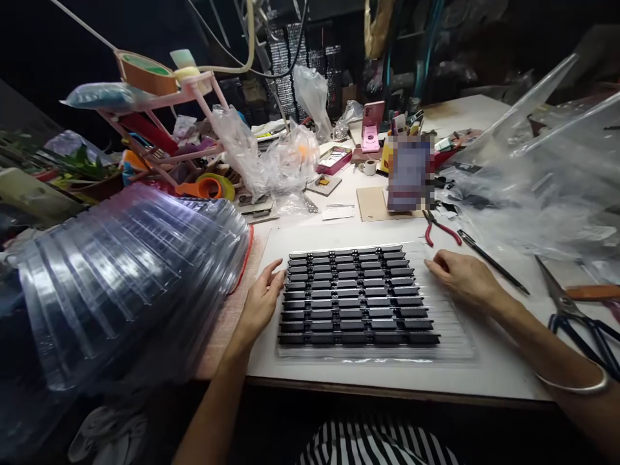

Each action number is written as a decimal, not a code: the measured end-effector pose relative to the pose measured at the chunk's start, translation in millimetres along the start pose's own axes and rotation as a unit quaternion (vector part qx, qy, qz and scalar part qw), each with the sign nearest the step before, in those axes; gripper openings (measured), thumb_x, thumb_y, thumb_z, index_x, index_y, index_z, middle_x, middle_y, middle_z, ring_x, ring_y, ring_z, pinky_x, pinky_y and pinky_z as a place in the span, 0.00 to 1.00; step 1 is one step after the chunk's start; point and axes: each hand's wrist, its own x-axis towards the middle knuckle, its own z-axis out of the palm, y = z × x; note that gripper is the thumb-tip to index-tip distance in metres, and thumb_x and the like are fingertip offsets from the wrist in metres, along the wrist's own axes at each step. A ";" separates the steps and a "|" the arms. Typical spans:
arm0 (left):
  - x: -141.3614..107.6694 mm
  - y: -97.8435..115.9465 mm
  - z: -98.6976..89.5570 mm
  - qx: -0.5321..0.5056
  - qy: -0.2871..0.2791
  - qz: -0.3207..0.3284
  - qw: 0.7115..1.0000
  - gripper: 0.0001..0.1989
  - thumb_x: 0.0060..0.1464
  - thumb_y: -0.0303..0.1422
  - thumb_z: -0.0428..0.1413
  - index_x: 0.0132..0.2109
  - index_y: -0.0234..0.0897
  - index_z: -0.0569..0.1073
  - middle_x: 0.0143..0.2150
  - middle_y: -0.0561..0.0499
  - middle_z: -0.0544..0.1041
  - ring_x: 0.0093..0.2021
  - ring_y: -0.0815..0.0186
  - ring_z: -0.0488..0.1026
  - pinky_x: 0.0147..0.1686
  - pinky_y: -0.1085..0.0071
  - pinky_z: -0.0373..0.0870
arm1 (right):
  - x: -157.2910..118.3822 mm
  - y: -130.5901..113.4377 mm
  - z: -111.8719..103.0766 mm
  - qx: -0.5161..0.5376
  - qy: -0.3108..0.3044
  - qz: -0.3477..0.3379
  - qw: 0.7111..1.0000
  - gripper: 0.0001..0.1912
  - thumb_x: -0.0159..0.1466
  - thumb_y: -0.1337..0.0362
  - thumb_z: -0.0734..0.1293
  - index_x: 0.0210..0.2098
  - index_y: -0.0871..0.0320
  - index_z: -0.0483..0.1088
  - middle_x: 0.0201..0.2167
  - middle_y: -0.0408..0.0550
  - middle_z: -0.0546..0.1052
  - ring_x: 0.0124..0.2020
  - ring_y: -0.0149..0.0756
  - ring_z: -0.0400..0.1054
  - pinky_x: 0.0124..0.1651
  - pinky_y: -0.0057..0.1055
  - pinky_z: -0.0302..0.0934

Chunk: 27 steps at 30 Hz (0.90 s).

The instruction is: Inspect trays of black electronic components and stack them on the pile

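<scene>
A clear plastic tray (334, 355) lies flat on the white work surface before me, filled with rows of small black slotted parts (353, 301). At its left edge is my left hand (261, 300), fingers stretched and a gap between thumb and forefinger. My right hand (462, 278) is at the tray's upper right edge with fingers curled and the fingertips close together over the rim; the contact is partly hidden. A bare strip of ribbed clear plastic shows on the tray's right side.
Overlapping clear ribbed trays (111, 258) stand at left. Red-handled pliers (440, 229), a black pen (494, 261) and scissors (576, 310) lie at right, near clear plastic bags (547, 194). Behind are a pixelated upright device (411, 174), a pink phone stand (371, 135) and a cluttered pink rack (169, 100).
</scene>
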 end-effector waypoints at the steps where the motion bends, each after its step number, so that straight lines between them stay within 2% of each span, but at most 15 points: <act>1: 5.9 -0.6 2.4 0.010 0.009 0.003 1.000 0.26 0.55 0.46 0.50 0.57 0.38 0.65 0.49 0.44 0.75 0.41 0.62 0.72 0.41 0.65 0.66 | -1.2 -1.1 1.9 -0.004 -0.004 0.005 1.000 0.14 0.60 0.55 0.55 0.24 0.55 0.63 0.20 0.49 0.70 0.23 0.41 0.63 0.26 0.34 0.50; 4: 13.9 -4.7 9.1 0.019 0.040 0.003 0.999 0.26 0.54 0.47 0.51 0.56 0.38 0.67 0.47 0.43 0.75 0.42 0.61 0.72 0.42 0.65 0.66 | -0.1 -4.3 6.4 -0.004 -0.005 0.016 1.000 0.10 0.58 0.59 0.56 0.23 0.55 0.61 0.21 0.48 0.70 0.22 0.37 0.60 0.25 0.32 0.45; 6: 12.9 -6.2 11.8 -0.012 0.048 0.003 0.999 0.25 0.53 0.47 0.52 0.54 0.38 0.68 0.47 0.43 0.76 0.44 0.60 0.72 0.44 0.65 0.65 | 2.7 -5.1 8.7 0.003 0.001 0.025 1.000 0.09 0.56 0.61 0.57 0.20 0.54 0.60 0.19 0.47 0.68 0.21 0.36 0.58 0.25 0.32 0.43; 9: 8.3 -5.0 12.5 -0.116 0.044 0.002 0.992 0.22 0.53 0.44 0.54 0.52 0.37 0.70 0.48 0.44 0.76 0.50 0.59 0.70 0.46 0.68 0.63 | 4.6 -4.4 10.9 0.029 0.025 0.036 0.999 0.10 0.54 0.61 0.58 0.18 0.54 0.57 0.16 0.45 0.64 0.20 0.34 0.55 0.25 0.31 0.42; 12: 4.2 -1.8 10.3 -0.230 0.043 0.010 0.972 0.19 0.55 0.40 0.54 0.52 0.38 0.70 0.51 0.44 0.75 0.54 0.62 0.68 0.45 0.71 0.62 | 0.0 -4.2 8.6 0.080 0.067 0.029 0.994 0.11 0.53 0.61 0.58 0.16 0.54 0.56 0.15 0.42 0.61 0.20 0.33 0.55 0.25 0.30 0.46; 16: 0.1 2.5 5.6 -0.350 0.034 0.009 0.936 0.19 0.56 0.36 0.54 0.55 0.42 0.68 0.53 0.46 0.74 0.44 0.67 0.72 0.41 0.72 0.65 | -10.5 -6.3 -0.5 0.163 0.147 0.009 0.976 0.11 0.53 0.62 0.58 0.17 0.55 0.54 0.15 0.39 0.58 0.20 0.29 0.54 0.26 0.27 0.49; 19: -1.4 4.1 3.2 -0.380 0.037 0.011 0.924 0.19 0.56 0.35 0.53 0.55 0.43 0.67 0.52 0.45 0.75 0.39 0.69 0.73 0.38 0.73 0.66 | -14.5 -7.4 -4.3 0.210 0.187 -0.001 0.960 0.10 0.52 0.64 0.59 0.16 0.55 0.55 0.15 0.38 0.55 0.19 0.28 0.51 0.25 0.27 0.48; 27: -3.3 0.9 1.7 -0.402 0.037 0.031 0.914 0.19 0.57 0.32 0.52 0.56 0.41 0.66 0.51 0.44 0.75 0.38 0.71 0.73 0.41 0.74 0.66 | -14.4 -8.1 -1.0 0.273 0.213 -0.017 0.938 0.11 0.51 0.64 0.61 0.15 0.56 0.58 0.13 0.37 0.55 0.18 0.27 0.50 0.22 0.28 0.46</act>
